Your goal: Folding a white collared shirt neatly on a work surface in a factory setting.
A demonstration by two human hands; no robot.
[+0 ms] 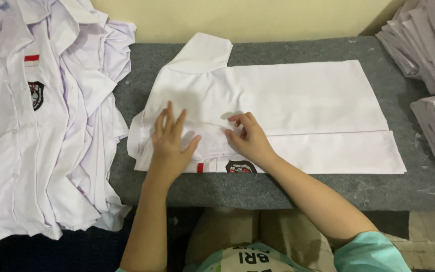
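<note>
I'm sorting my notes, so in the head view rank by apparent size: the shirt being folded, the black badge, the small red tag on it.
1. shirt being folded
2. black badge
3. small red tag

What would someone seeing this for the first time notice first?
Most striking is the white shirt spread face down and partly folded on the grey padded table, with the left hand lying flat on it and the right hand pinching a fold beside it. To the left, a heap of unfolded white shirts spills over the table edge, and a stack of folded shirts sits at the far right.
</note>
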